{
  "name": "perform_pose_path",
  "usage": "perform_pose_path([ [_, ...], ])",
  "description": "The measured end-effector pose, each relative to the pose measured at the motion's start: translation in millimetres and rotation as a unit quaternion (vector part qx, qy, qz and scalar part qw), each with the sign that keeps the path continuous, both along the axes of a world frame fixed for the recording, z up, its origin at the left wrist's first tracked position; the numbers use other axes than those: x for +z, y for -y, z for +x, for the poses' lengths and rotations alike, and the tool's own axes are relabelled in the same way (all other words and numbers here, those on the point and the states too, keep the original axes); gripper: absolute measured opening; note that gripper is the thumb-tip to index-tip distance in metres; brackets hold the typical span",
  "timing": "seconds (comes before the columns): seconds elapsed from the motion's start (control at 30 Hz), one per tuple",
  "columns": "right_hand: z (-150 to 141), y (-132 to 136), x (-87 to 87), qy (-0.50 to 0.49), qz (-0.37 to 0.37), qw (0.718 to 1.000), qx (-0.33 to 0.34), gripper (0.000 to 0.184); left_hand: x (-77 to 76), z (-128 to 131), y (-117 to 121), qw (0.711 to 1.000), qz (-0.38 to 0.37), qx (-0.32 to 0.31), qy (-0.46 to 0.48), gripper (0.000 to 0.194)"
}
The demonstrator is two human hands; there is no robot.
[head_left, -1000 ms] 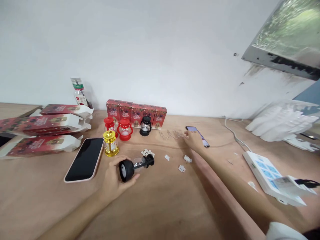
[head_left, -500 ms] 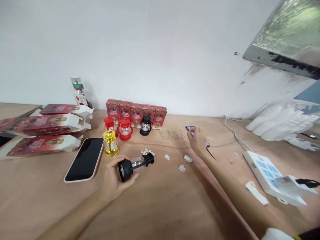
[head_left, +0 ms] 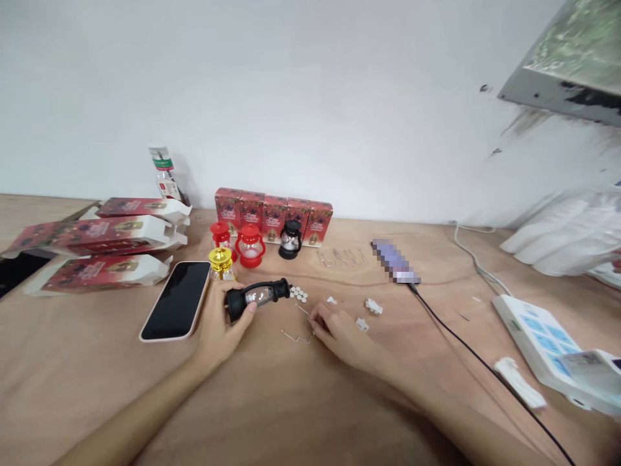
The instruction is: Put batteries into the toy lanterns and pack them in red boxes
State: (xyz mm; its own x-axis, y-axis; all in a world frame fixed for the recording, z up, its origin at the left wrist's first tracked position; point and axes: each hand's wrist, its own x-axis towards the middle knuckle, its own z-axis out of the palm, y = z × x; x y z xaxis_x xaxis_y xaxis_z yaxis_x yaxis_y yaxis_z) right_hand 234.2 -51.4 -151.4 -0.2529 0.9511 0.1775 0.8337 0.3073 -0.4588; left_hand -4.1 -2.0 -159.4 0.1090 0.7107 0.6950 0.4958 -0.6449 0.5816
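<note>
The left grip [head_left: 217,333] clasped a light-looking black lantern [head_left: 261,296], best held by its base [head_left: 236,305]; the right grip [head_left: 343,334] pinched flexible-looking wire [head_left: 296,339].

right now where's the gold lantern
The gold lantern is left of centre in the head view, beside the pink-edged phone and a red lantern.
</note>
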Motion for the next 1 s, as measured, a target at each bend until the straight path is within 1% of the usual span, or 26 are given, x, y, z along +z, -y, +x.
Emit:
perform_pose_path([
  [0.1, 0, -4, -3.3, 0.039, 0.079, 0.996, -0.012, 0.01, 1.5, 0, 1, 0.998, -0.064, 0.001, 0.01, 0.023],
  [0.13, -2, -3, -5.5, 0.039, 0.107, 0.993, -0.017, 0.012, 1.9, 0, 2, 0.997, -0.077, -0.004, 0.011, 0.025],
  [0.17, -5, -2, -8.1, 0.036, 0.13, 0.991, -0.014, 0.021, 2.3, 1, 3, 0.996, -0.086, -0.011, 0.013, 0.026],
  [0.23, -12, 3, -13.8, 0.027, 0.155, 0.988, 0.009, 0.046, 2.8, 2, 4, 0.994, -0.105, -0.026, 0.025, 0.027],
  [0.27, -15, 5, -16.6, 0.021, 0.16, 0.987, 0.02, 0.055, 2.9, 2, 4, 0.991, -0.122, -0.036, 0.04, 0.028],
  [0.3, -17, 7, -19.3, 0.013, 0.163, 0.986, 0.025, 0.058, 2.8, 3, 4, 0.986, -0.148, -0.049, 0.059, 0.029],
  [0.37, -19, 8, -23.9, -0.01, 0.178, 0.984, 0.024, 0.054, 2.4, 5, 5, 0.967, -0.217, -0.077, 0.104, 0.032],
  [0.43, -18, 8, -26.8, -0.044, 0.208, 0.977, 0.015, 0.049, 2.1, 6, 5, 0.945, -0.279, -0.092, 0.143, 0.037],
  [0.57, -11, 8, -27.6, -0.112, 0.273, 0.955, 0.001, 0.056, 3.5, 10, 7, 0.915, -0.337, -0.075, 0.207, 0.041],
  [0.67, -9, 9, -26.6, -0.12, 0.294, 0.948, 0.023, 0.064, 6.3, 13, 8, 0.889, -0.382, -0.062, 0.245, 0.044],
  [0.73, -10, 10, -26.2, -0.109, 0.304, 0.946, 0.039, 0.064, 8.2, 15, 10, 0.878, -0.401, -0.059, 0.256, 0.046],
  [0.83, -12, 11, -25.8, -0.09, 0.328, 0.939, 0.05, 0.061, 10.3, 18, 12, 0.868, -0.417, -0.064, 0.263, 0.048],
  [1.0, -14, 11, -24.1, -0.07, 0.347, 0.933, 0.065, 0.066, 13.4, 22, 16, 0.856, -0.434, -0.069, 0.273, 0.052],
])
